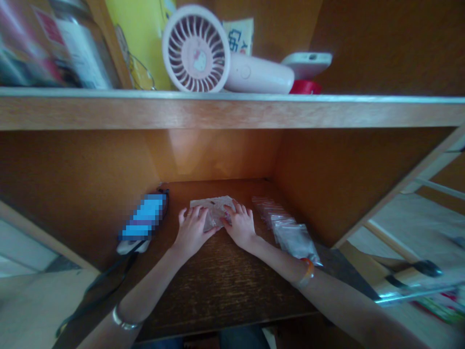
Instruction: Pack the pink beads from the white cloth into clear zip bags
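A clear plastic bag (214, 218), crinkled and see-through, lies flat on the dark wooden desktop (203, 291). My left hand (191, 232) rests on its left side, fingers spread and thumb reaching along the near edge. On the right side of the bag lies my right hand (240, 225), its fingers apart and slightly bent, the thumb pointing inward. Both hands touch the bag from above; neither is seen closed around it. What is inside the bag, if anything, I cannot make out.
Several clear zip bags (294, 237) overlap in a row at the right. A phone (143, 218) with a blurred-out screen leans at the left, near a black cable (109, 276). Overhead, a shelf (232, 112) holds a pink handheld fan (196, 48) and a jar (85, 48).
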Action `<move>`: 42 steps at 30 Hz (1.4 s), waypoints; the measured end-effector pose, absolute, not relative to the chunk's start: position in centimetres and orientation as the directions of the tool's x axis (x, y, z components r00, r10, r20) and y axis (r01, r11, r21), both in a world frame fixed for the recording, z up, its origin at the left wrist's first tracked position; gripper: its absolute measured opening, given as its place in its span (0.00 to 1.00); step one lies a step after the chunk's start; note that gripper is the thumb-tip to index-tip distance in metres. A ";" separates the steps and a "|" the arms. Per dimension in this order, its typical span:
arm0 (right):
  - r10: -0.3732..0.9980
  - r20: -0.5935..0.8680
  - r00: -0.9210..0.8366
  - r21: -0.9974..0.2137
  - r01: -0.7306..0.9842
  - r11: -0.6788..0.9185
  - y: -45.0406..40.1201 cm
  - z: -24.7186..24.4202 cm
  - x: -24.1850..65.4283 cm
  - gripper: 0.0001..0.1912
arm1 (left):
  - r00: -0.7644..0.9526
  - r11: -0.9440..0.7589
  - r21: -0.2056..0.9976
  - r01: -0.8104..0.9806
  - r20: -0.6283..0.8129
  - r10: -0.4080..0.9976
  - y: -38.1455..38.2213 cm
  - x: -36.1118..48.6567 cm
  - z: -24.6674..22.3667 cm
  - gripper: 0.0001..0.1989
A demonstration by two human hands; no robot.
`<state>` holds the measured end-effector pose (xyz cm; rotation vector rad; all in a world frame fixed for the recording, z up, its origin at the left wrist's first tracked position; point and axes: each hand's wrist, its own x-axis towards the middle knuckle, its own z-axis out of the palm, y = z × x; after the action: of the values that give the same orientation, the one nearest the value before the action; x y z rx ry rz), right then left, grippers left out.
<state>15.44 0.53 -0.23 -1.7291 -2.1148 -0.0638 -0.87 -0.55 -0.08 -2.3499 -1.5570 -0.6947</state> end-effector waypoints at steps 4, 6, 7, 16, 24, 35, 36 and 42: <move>0.920 0.339 -0.196 -0.245 0.926 0.287 0.5 -0.4 15.4 0.19 | 0.314 -0.393 0.071 0.917 0.480 0.819 -0.5 -0.9 -0.2 0.22; 0.918 0.329 -0.222 -0.254 0.915 0.313 0.5 -0.4 15.5 0.15 | 0.315 -0.391 0.069 0.918 0.472 0.823 -0.5 -1.0 -0.3 0.22; 0.917 0.323 -0.234 -0.257 0.911 0.323 0.5 -0.4 15.5 0.12 | 0.316 -0.390 0.066 0.919 0.470 0.824 -0.5 -1.0 -0.3 0.22; 0.917 0.336 -0.214 -0.322 0.889 0.325 0.5 -0.1 15.6 0.07 | 0.300 -0.378 0.059 0.924 0.503 0.810 -0.2 -1.1 -0.6 0.23; 0.890 0.454 -0.037 -0.634 0.689 0.352 1.5 -0.7 15.6 0.05 | 0.331 -0.461 0.139 0.876 0.523 0.786 -0.6 -0.7 -0.1 0.23; 0.874 0.480 -0.069 -0.621 0.678 0.394 1.1 -0.5 15.6 0.14 | 0.238 -0.430 0.232 0.873 0.567 0.789 -0.3 -0.6 -0.3 0.22; 0.895 0.443 -0.048 -0.596 0.730 0.334 1.2 -0.6 15.6 0.15 | 0.220 -0.419 0.237 0.876 0.578 0.786 -0.3 -0.6 -0.2 0.23; 0.969 0.244 -0.038 -0.380 0.916 0.132 1.4 -1.0 15.3 0.25 | 0.184 -0.395 0.245 0.885 0.597 0.781 -0.4 -0.5 0.0 0.24</move>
<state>15.30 1.42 -1.01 -1.8109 -1.9815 0.1646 -0.51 -0.36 -0.01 -2.2923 -1.6302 -1.0014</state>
